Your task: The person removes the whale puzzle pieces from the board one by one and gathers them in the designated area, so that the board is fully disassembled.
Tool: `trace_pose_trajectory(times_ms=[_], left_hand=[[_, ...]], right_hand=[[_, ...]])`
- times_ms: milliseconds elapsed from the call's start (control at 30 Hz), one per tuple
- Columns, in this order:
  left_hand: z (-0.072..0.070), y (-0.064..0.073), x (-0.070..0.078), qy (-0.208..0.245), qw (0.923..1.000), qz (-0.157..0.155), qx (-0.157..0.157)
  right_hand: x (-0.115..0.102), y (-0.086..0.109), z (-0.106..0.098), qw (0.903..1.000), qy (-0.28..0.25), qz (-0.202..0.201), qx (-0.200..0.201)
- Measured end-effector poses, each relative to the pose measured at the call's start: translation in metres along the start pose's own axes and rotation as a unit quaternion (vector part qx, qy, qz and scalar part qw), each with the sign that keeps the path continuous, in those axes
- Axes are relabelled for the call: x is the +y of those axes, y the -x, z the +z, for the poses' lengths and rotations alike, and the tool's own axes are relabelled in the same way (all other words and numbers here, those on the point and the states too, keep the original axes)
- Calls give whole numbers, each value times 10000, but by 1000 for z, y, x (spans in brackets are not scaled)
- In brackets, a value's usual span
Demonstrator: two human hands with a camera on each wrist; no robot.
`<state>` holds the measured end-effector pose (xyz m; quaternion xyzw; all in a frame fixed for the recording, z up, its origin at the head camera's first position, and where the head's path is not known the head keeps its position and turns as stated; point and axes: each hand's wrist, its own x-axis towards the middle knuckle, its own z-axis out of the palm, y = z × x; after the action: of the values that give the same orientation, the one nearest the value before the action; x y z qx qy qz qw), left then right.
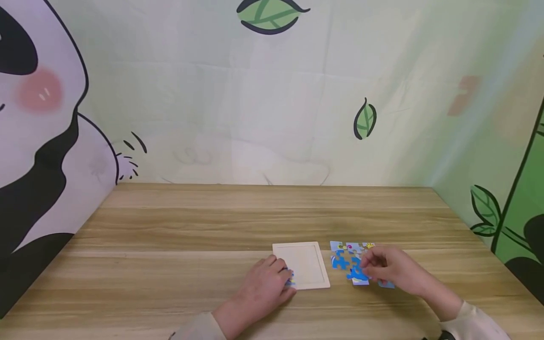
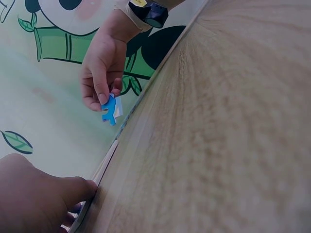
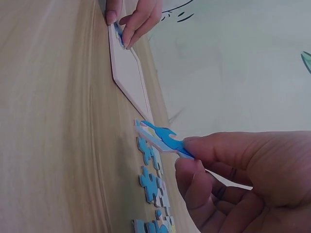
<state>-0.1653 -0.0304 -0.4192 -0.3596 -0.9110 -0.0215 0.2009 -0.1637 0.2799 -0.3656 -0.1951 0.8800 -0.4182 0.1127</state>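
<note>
A pale wooden puzzle tray (image 1: 308,267) lies flat before me. My left hand (image 1: 264,283) grips its left side, thumb along the near edge and curled fingers over the inside. Under those fingers a blue and yellow puzzle piece (image 1: 291,278) shows in the tray, partly covered. To the right of the tray my right hand (image 1: 393,270) pinches a blue jigsaw piece (image 3: 167,138) with white and yellow parts between thumb and fingertips. In the left wrist view this held piece (image 2: 111,110) hangs above the table. Beneath and beside it lie several loose puzzle pieces (image 3: 149,184), partly hidden by the right hand.
The wood-grain table (image 1: 178,222) reaches back to a wall hanging (image 1: 204,118) printed with leaves and a panda. Loose pieces (image 1: 340,245) lie just right of the tray. A dark band (image 2: 154,14) is worn on the right wrist.
</note>
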Motion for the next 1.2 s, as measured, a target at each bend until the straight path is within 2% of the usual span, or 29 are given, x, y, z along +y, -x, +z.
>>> trace_pose_trajectory(times_ms=[167,433,833,1200], left_hand=[[0,0,0,41,9999,-39,-116],[0,0,0,56,9999,-45,-91],[0,1,-1,-36,10000,26,34],[-2,1,-1,-113,9998,94,105]], right_hand=[[3,1,0,9999,-60,87,-30],[12,1,1,9998,-162,77,-89],[17,-1,7,9987,265,404,173],[18,-2,10,9930,730,852,372]])
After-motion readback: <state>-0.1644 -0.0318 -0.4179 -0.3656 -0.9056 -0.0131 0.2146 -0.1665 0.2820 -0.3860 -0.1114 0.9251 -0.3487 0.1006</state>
